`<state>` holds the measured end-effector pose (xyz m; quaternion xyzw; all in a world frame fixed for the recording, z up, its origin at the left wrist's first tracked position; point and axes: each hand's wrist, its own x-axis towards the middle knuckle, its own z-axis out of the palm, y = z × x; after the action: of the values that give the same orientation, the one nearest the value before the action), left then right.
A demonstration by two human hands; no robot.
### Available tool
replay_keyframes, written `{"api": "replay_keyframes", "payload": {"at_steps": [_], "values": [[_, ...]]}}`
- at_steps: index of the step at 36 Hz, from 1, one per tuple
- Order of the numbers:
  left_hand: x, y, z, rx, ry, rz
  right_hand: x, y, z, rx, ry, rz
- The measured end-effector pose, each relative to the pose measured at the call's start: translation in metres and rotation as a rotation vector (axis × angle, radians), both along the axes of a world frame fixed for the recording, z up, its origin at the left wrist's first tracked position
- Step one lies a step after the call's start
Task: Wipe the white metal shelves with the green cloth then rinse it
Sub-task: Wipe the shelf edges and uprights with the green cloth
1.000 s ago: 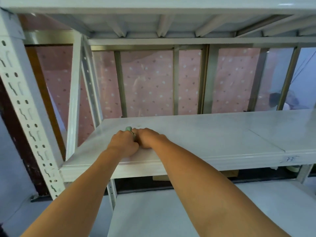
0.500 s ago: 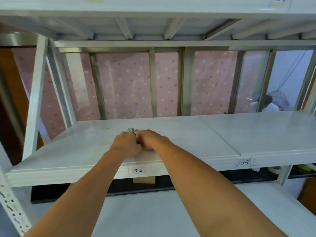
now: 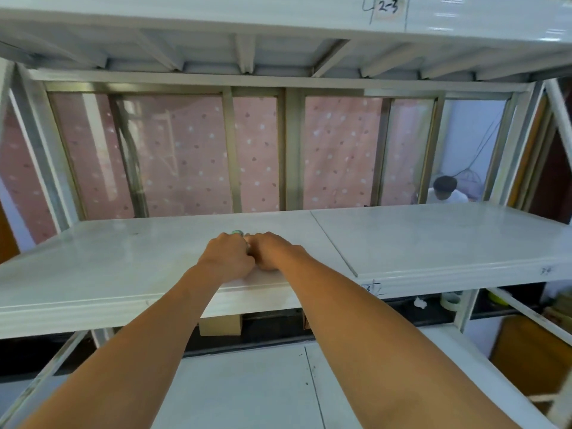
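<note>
My left hand (image 3: 227,258) and my right hand (image 3: 272,250) are pressed together, knuckles touching, on the middle white metal shelf (image 3: 123,261). Both are closed over the green cloth (image 3: 237,232), of which only a small green bit shows above my left knuckles. The rest of the cloth is hidden under my hands. The hands sit left of the seam between two shelf panels, near the shelf's front edge.
Another white shelf (image 3: 278,13) hangs close overhead, and a lower shelf (image 3: 247,391) lies below my arms. A window with a pink dotted curtain (image 3: 185,156) stands behind. A person (image 3: 445,190) sits beyond the glass at right. A cardboard box (image 3: 219,325) sits under the middle shelf.
My hands, still closed on the cloth, have slid rightward along the shelf. The view has shifted right with them: the left upright has gone and the panel seam has come near.
</note>
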<state>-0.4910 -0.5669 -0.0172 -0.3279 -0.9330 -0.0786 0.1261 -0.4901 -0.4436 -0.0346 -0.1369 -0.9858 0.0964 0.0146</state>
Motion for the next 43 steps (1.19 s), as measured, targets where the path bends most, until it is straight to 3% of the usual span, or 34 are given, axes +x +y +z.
{"api": "replay_keyframes", "payload": {"at_steps": [27, 43], "values": [[0.033, 0.150, 0.003, 0.084, -0.222, -0.207, 0.062, 0.154, -0.002, 0.073, 0.070, -0.128], [0.054, 0.165, 0.002, 0.080, -0.231, -0.228, 0.081, 0.174, 0.001, 0.106, 0.119, -0.117]]}}
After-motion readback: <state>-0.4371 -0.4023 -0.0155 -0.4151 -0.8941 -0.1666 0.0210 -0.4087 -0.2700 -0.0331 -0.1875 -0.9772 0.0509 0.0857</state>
